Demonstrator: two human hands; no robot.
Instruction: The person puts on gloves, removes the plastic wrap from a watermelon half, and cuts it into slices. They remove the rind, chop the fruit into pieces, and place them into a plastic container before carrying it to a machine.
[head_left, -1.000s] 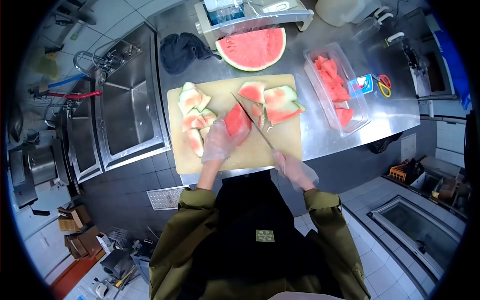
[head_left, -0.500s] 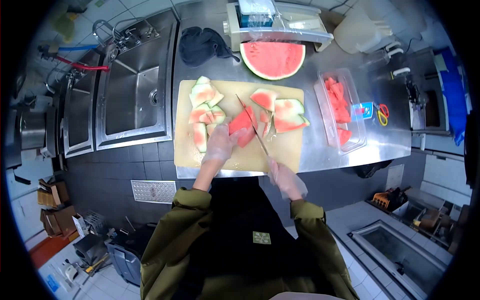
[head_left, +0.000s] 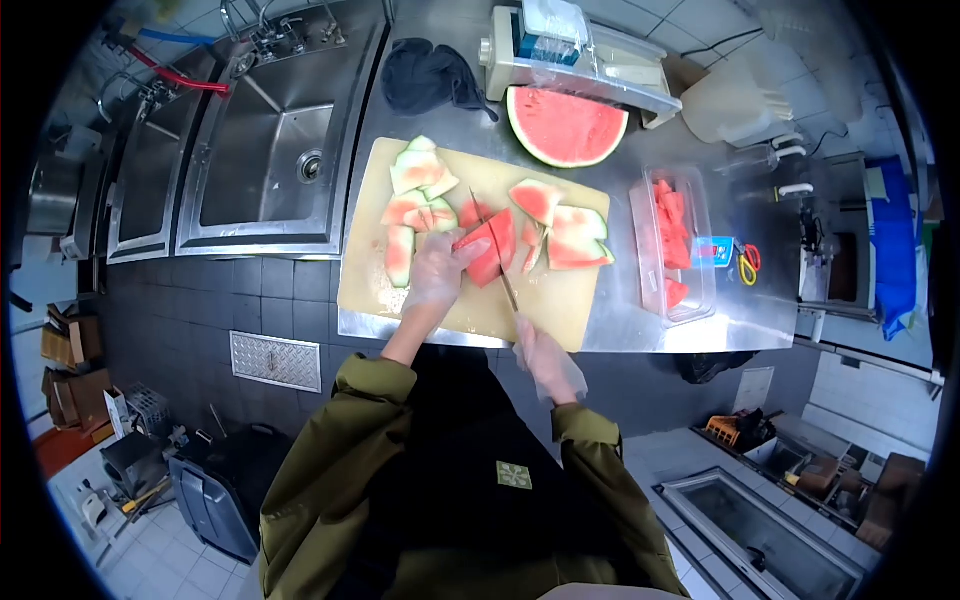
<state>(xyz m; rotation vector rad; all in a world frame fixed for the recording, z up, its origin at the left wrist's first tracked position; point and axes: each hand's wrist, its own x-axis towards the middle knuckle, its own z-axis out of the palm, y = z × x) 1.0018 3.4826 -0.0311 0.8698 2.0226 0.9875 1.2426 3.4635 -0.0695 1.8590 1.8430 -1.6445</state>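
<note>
My left hand (head_left: 435, 275), in a clear plastic glove, presses its fingers on the left side of a red watermelon chunk (head_left: 490, 252). My right hand (head_left: 545, 365), gloved too, is closed round the handle end of a long knife (head_left: 509, 288). Its thin blade lies across the chunk, tip pointing away from me. Beside the tip sits a smaller red piece of flesh (head_left: 474, 211). All of this is on a cream cutting board (head_left: 470, 320). Cut rinds (head_left: 420, 172) line the board's left side, and more rind pieces (head_left: 577, 240) lie on its right.
Behind the board rests a large cut watermelon piece (head_left: 567, 125), near a wrapping machine (head_left: 625, 75) and a dark cloth (head_left: 430, 78). To the right are a clear tub (head_left: 652, 285) of red chunks and scissors (head_left: 749, 263). Steel sinks (head_left: 255, 185) stand at left.
The view has turned slightly. The knife stands at a steeper angle across the chunk, and a small red piece now shows beside the blade tip. Both hands keep their hold.
</note>
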